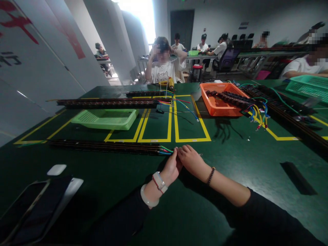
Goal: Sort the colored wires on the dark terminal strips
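A long black strip [107, 146] with thin copper-coloured lines lies crosswise on the green table. From its right end come several coloured wires [166, 150], green, red and blue. My left hand [172, 168] is closed on these wires, thumb uppermost, with a watch and a pale bangle at the wrist. Against its fingertips, my right hand [191, 160] is closed too, fingers bent over the wire ends. What exactly sits between the right fingers is hidden. A small metal wire end shows just past the right hand.
Beyond the strip are a light green basket [107, 119], another black strip bundle [107, 103] and an orange basket [222, 111] holding wired strips. Phones [38, 208] lie at left, a black piece [298, 177] at right. A person [164, 65] sits opposite.
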The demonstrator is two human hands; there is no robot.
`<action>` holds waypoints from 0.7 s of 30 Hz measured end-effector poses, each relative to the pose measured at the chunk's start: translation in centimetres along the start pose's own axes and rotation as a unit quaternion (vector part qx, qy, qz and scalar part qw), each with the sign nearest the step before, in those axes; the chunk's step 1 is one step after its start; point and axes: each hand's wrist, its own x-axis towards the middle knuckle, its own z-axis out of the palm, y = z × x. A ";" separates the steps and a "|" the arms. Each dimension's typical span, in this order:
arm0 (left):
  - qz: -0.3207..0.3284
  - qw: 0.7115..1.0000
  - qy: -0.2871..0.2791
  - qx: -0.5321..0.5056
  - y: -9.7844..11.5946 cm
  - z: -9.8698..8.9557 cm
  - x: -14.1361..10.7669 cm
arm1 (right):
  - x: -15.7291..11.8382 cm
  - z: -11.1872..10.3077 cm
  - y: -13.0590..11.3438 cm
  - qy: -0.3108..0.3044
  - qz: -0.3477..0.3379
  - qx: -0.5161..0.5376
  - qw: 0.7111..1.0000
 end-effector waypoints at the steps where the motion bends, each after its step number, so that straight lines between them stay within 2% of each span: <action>1: -0.001 1.000 0.001 0.001 0.0 0.0 0.1 | -0.2 -0.4 0.3 -0.002 -0.002 0.015 1.000; 4: -0.007 1.000 -0.006 0.006 0.1 -0.1 0.3 | -0.7 -2.3 1.9 -0.010 0.002 0.070 0.998; 9: -0.018 0.999 -0.043 0.027 0.2 -0.1 0.3 | -1.5 -4.9 3.9 -0.062 0.068 0.085 0.992; 14: -0.024 0.996 -0.066 0.049 0.3 -0.2 0.0 | -1.4 -4.4 2.7 -0.116 0.088 0.065 0.987; 18: -0.025 0.994 -0.081 0.064 0.3 -0.2 0.0 | -1.2 -3.1 1.6 -0.136 0.114 0.049 0.983; 21: -0.016 0.995 -0.069 0.066 0.2 -0.1 0.0 | -1.1 -2.9 1.7 -0.138 0.125 0.063 0.980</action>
